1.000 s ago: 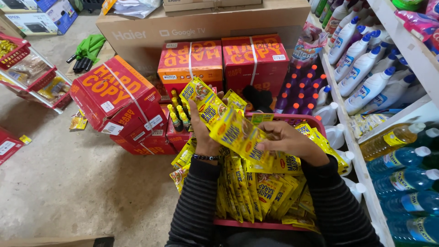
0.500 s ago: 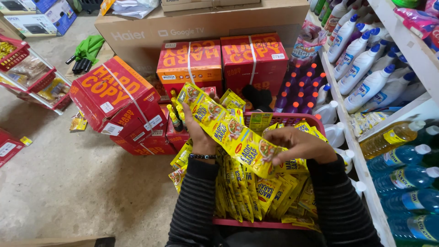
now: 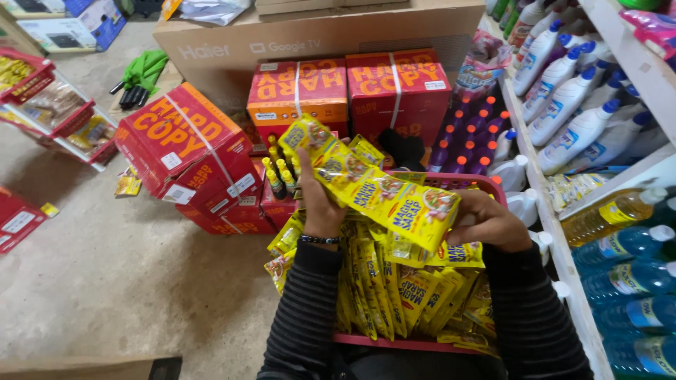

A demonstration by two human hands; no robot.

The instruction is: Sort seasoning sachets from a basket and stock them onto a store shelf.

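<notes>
- Head view: both hands hold up one strip of yellow sachets [image 3: 373, 186] above a pink basket [image 3: 486, 184] packed with more of the same yellow packets.
- The left hand [image 3: 317, 204] grips the strip from beneath near its middle; its fingers curl around the far side, so only the thumb edge and the back of the hand show, pinching the strip.
- The right hand [image 3: 493, 222] clasps the strip's near, lower-right end, its fingers closed over the last sachet.
- The strip's long axis runs on a slant, from the upper left, far from the person, down to the lower right, near the right hand. Its free upper end sticks out beyond the left hand, over the small yellow bottles [image 3: 278, 176].
- Of the two, the left hand is nearer the free end; the right hand anchors the other end.
- The basket stands on the floor between red cartons [image 3: 183, 151] on the left and a shelf [image 3: 563, 253] of white and blue bottles on the right; purple bottles [image 3: 468, 141] stand just behind it.
- A large brown cardboard box [image 3: 317, 39] lies behind the red cartons.
</notes>
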